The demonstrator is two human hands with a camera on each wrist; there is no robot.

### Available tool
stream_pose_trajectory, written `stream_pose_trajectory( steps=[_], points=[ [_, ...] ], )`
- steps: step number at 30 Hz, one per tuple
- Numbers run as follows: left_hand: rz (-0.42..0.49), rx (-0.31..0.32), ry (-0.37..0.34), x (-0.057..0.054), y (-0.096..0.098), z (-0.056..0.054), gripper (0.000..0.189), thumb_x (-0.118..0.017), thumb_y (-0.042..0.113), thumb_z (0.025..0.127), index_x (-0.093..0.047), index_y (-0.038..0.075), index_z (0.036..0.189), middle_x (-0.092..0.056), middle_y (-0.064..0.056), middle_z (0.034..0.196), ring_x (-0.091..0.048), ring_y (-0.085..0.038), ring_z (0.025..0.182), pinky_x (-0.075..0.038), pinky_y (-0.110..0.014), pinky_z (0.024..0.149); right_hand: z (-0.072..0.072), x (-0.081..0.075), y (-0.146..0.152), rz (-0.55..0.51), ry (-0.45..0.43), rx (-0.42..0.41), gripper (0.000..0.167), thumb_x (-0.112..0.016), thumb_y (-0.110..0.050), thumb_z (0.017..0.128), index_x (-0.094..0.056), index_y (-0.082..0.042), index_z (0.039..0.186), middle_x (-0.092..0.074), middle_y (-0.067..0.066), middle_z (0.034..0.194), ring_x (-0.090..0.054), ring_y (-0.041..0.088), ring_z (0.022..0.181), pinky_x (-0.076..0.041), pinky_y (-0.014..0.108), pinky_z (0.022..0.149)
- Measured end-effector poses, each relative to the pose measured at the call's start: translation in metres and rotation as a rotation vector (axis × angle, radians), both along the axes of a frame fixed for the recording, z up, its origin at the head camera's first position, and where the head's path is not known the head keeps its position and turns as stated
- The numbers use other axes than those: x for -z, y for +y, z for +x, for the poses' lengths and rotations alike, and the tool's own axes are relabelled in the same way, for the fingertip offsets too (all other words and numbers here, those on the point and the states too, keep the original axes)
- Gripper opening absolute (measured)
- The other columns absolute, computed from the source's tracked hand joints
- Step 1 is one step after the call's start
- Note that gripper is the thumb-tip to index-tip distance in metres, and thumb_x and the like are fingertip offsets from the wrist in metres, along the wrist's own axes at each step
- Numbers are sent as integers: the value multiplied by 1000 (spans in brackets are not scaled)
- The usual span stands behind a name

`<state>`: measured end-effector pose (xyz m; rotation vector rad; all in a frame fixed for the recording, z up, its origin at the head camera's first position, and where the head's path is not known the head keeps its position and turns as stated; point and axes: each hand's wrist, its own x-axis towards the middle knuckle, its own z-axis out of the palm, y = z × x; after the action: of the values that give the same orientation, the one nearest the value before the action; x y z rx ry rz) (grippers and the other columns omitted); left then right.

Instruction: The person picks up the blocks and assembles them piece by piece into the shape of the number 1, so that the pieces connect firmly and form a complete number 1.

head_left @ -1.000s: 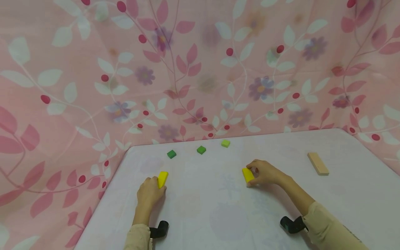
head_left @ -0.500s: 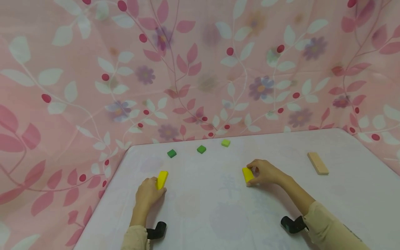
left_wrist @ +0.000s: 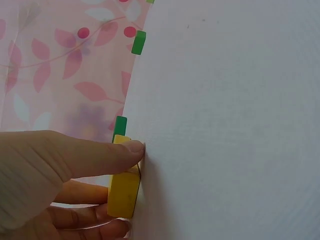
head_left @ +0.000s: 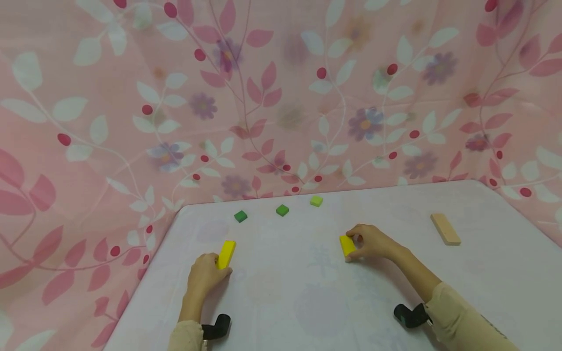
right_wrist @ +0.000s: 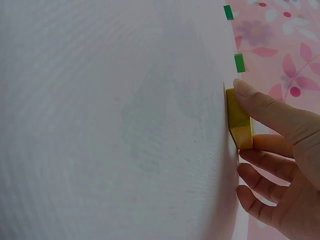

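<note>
One yellow block [head_left: 226,253] sits between the thumb and fingers of the left hand [head_left: 204,273], its far end sticking out beyond the fingertips; the thumb lies across one side and the fingers curl along the other, though how firmly they press I cannot tell. The other yellow block [head_left: 347,246] is pinched by the right hand [head_left: 369,242], thumb at its near end and index finger at its far end, the remaining fingers loosely bent.

Beyond the left fingers lies a dark green block [head_left: 240,216]. A mid-green block [head_left: 282,210] and a light green block [head_left: 316,201] lie farther off, in the space between the two sets of fingers. Well to the right of the right fingers is a plain wooden block [head_left: 445,229]. The white cloth [head_left: 281,312] spreads beneath both hands; behind everything hangs a pink floral curtain [head_left: 281,102].
</note>
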<state>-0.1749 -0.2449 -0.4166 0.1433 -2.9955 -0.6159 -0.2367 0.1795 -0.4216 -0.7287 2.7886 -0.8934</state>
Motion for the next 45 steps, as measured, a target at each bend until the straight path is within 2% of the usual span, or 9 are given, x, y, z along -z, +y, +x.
stream_pose_trajectory(
  steps=[8, 13, 21, 29, 34, 40, 45],
  points=[
    [76, -31, -14, 0, -5, 4, 38, -79, 20, 71, -64, -11, 88, -60, -10, 74, -52, -24, 68, -45, -39, 63, -1, 2, 2, 1, 10, 1, 64, -86, -31, 65, -63, 9, 111, -64, 12, 102, -50, 17, 79, -44, 27, 68],
    [88, -24, 8, 1, -8, 6, 37, -79, 18, 70, -66, -11, 88, -62, -11, 74, -53, -24, 68, -46, -39, 63, 0, 1, 2, -10, 13, 6, 64, -87, -30, 64, -64, 9, 109, -65, 11, 100, -51, 18, 79, -45, 28, 69],
    [95, 34, 91, 6, -10, 5, 33, -79, 12, 71, -68, -11, 90, -64, -13, 78, -55, -23, 70, -47, -41, 66, -4, 8, 6, -44, 34, 3, 65, -87, -32, 62, -65, 7, 109, -64, 8, 98, -49, 17, 78, -44, 28, 69],
    [89, 47, 88, 9, -10, 5, 32, -76, 10, 73, -67, -12, 95, -62, -13, 80, -53, -23, 72, -47, -40, 69, -6, 13, 9, -95, 37, -11, 64, -87, -32, 62, -65, 5, 110, -63, 7, 99, -48, 17, 78, -43, 25, 68],
    [79, 103, 107, 11, -9, 5, 31, -73, 6, 74, -64, -14, 97, -59, -14, 81, -50, -23, 73, -44, -39, 67, -5, 13, 8, -107, 41, -9, 64, -88, -31, 62, -65, 6, 109, -63, 5, 96, -49, 18, 78, -43, 25, 68],
    [76, 118, 89, 13, -6, 4, 33, -72, 6, 77, -63, -15, 102, -59, -15, 86, -51, -22, 76, -45, -39, 71, -4, 12, 7, -87, 67, -16, 66, -88, -32, 61, -65, 9, 108, -64, 7, 96, -56, 19, 84, -50, 32, 77],
    [77, 151, 99, 13, -2, 3, 33, -72, 5, 76, -63, -14, 101, -60, -15, 86, -51, -22, 77, -45, -39, 71, -4, 11, 6, -85, 79, -14, 67, -88, -32, 61, -65, 10, 107, -66, 11, 98, -60, 23, 88, -51, 39, 82]
  ],
)
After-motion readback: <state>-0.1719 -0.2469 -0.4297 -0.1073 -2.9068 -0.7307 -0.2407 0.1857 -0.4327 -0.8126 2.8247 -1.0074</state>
